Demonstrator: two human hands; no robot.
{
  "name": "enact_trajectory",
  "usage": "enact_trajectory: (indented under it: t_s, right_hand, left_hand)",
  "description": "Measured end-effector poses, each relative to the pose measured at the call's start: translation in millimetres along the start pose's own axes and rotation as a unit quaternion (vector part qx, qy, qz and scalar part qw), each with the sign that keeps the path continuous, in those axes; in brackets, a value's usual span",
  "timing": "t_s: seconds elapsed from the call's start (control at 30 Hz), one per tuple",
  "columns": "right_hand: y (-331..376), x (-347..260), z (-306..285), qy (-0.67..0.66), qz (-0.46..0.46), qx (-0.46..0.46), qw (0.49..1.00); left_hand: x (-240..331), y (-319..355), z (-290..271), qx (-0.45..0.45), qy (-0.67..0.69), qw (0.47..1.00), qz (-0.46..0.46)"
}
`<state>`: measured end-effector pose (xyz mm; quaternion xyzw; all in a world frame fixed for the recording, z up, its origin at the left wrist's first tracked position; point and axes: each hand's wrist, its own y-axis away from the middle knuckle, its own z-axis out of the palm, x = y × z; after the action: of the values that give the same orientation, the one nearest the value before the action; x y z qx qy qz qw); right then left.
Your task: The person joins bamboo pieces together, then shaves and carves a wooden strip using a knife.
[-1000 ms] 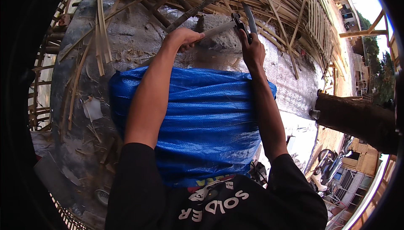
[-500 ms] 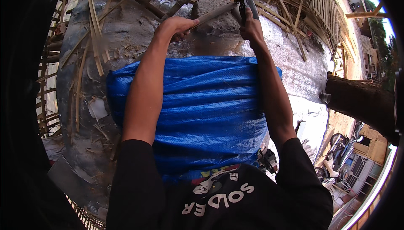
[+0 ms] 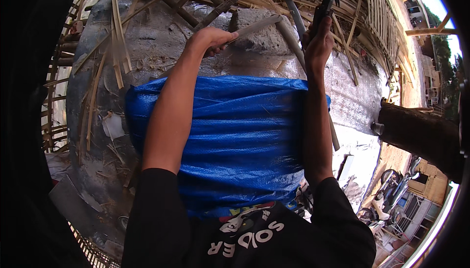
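Observation:
My left hand (image 3: 214,40) is closed around one end of a greyish bamboo strip (image 3: 259,24). Sharply bent at a point above the grey stone block (image 3: 258,42), the strip runs back down to the right, passing behind my right arm. In my right hand (image 3: 318,42) is a black claw hammer (image 3: 327,4), raised beyond the bend and to its right, apart from the strip. A curved grey blade-like piece (image 3: 293,13) shows just left of the hammer; its lower end is hidden near my right hand. Blue tarpaulin (image 3: 235,131) covers my lap, beneath both forearms.
Split bamboo slats (image 3: 382,28) and poles pile up at the far side. Loose bamboo pieces (image 3: 117,37) lie at left on the silvery sheet (image 3: 103,101). A thick dark log (image 3: 416,131) juts in at right, with a parked motorbike (image 3: 391,184) beyond it.
My right hand has moved the hammer from the strip's bend up and to the right. My left hand keeps its hold on the strip. The whole view has shifted slightly.

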<state>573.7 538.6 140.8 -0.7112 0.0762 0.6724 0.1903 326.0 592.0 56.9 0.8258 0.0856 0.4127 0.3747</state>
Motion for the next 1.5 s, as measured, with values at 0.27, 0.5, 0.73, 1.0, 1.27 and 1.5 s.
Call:
enact_trajectory:
  t_s: [0.27, 0.5, 0.73, 1.0, 1.27, 1.5]
  right_hand:
    - [2, 35, 4, 0.267, 0.051, -0.036, 0.962]
    - [-3, 75, -6, 0.43, 0.081, -0.101, 0.894]
    - [-3, 55, 2, 0.295, 0.005, -0.075, 0.953]
    - [22, 44, 2, 0.314, -0.116, -0.069, 0.94]
    - [30, 29, -1, 0.37, 0.02, -0.063, 0.927]
    - [44, 50, 6, 0.586, -0.122, -0.18, 0.781]
  left_hand:
    - [-21, -1, -6, -0.004, -0.037, 0.999, 0.001]
    - [-3, 22, 6, -0.015, -0.006, 1.0, -0.014]
    - [-24, -19, 3, -0.009, -0.027, 0.999, 0.021]
    - [-27, -9, 4, -0.019, -0.049, 0.999, 0.012]
    - [-17, 20, -2, -0.035, -0.059, 0.998, 0.004]
    - [-25, 4, 6, -0.041, 0.01, 0.999, -0.005]
